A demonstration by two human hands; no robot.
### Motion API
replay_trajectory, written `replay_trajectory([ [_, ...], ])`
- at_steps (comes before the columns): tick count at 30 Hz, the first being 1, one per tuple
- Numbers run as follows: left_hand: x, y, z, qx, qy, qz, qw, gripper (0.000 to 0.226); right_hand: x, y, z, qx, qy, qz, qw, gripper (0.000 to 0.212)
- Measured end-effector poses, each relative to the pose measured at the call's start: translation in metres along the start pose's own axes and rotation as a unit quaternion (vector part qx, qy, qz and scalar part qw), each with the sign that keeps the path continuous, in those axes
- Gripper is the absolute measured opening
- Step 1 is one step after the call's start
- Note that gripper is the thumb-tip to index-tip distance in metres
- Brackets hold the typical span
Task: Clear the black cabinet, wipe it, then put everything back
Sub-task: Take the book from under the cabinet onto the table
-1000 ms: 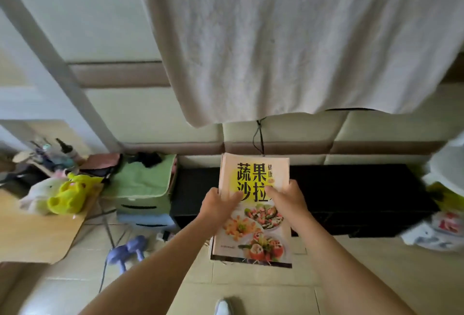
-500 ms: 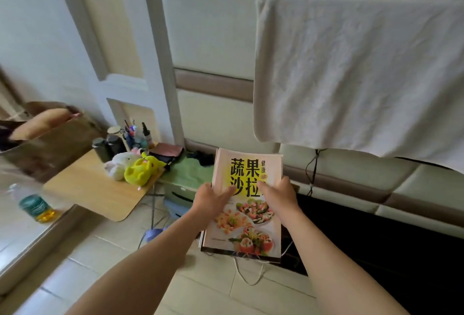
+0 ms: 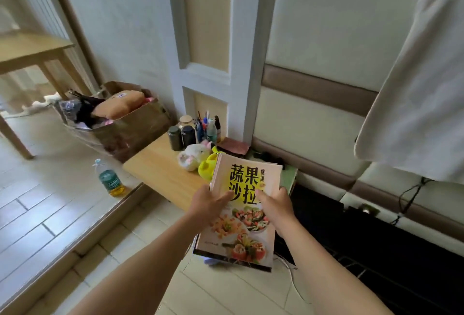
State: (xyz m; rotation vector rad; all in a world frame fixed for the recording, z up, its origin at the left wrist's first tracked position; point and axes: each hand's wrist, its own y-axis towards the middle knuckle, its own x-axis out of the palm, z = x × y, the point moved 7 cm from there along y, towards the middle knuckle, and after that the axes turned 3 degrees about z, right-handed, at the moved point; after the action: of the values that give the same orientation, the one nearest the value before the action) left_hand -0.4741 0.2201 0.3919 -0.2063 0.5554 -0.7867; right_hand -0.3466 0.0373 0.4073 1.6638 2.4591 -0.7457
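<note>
We have the book [image 3: 241, 216] clamped between both hands: left hand [image 3: 208, 205] on its left edge, right hand [image 3: 276, 208] on its right edge, thumbs on the cover, fingers underneath and out of sight. The far edge looks thick, so it may be a stack rather than one book; we cannot tell. It hangs in the air and rests on nothing. Its long axis runs straight away from us, title end far, bottom edge nearest our body. The relation that matters: the black cabinet [image 3: 376, 252] lies low and to the right of the hands, its left end close beside the book's right edge, while the wooden tabletop [image 3: 155, 169] lies ahead and to the left, its near edge passing behind the left hand. So the left hand is nearer the tabletop and the right hand nearer the cabinet. Our judgement: this is the clearing step, and the put-down goes forward-left. The tabletop's far right corner is crowded with the yellow plush [image 3: 207, 167], white plush [image 3: 192, 156] and dark canisters [image 3: 175, 138]. Bare wood shows along the near and left edges, so we'd aim there. Risk: the book's far end clips the yellow plush just beyond it.
</note>
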Motion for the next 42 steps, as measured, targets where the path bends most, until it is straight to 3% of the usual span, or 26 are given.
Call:
replay_trajectory([
  [14,-0.128,0.092,-0.069,-0.092,-0.062,0.053,0.992,0.062,0.184,0.059,-0.049,-0.011,-0.084,-0.094,0.992,0.034],
  [20,-0.155,0.163,-0.072,-0.115,-0.002,0.069,0.991,0.056,0.252,0.121,-0.049,0.02,-0.047,-0.127,0.991,0.023],
  [23,-0.163,0.196,-0.073,-0.134,0.054,0.063,0.988,0.056,0.283,0.15,-0.032,0.058,-0.039,-0.132,0.989,0.047],
  [30,-0.156,0.271,-0.102,-0.187,0.187,-0.009,0.964,0.055,0.327,0.176,0.033,0.19,0.021,-0.093,0.977,0.054],
  [35,-0.138,0.333,-0.126,-0.147,0.307,-0.064,0.938,0.047,0.353,0.19,0.078,0.279,0.069,-0.038,0.957,0.048],
  [39,-0.106,0.398,-0.146,-0.098,0.392,-0.157,0.901,0.049,0.388,0.192,0.127,0.378,0.174,0.057,0.908,0.042],
  [42,-0.069,0.448,-0.157,-0.01,0.484,-0.262,0.835,0.049,0.431,0.181,0.161,0.49,0.283,0.144,0.812,0.044],
])
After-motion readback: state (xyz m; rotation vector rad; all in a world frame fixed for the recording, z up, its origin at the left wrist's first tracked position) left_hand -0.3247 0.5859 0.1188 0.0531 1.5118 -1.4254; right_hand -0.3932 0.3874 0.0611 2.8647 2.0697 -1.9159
